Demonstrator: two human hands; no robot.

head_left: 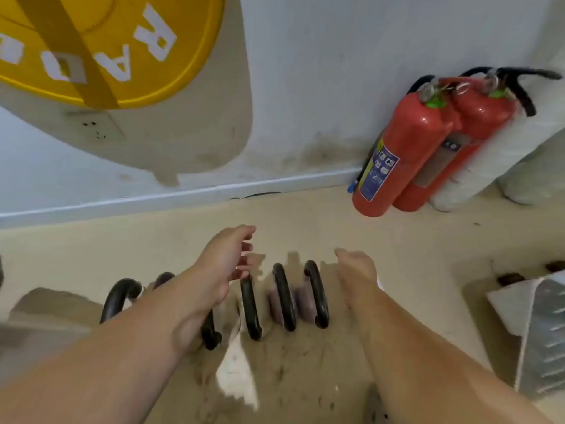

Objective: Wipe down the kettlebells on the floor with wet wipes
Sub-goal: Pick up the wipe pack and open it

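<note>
On the beige floor, left hand spread wide above kettlebell handles; right hand unclear.

Your left hand hovers open-fingered over the black kettlebell handles; your right hand, curled, is just right of them. Two red fire extinguishers lean beyond.

Two bare forearms, no sleeves; left hand and right hand ungloved, ringless.
</note>
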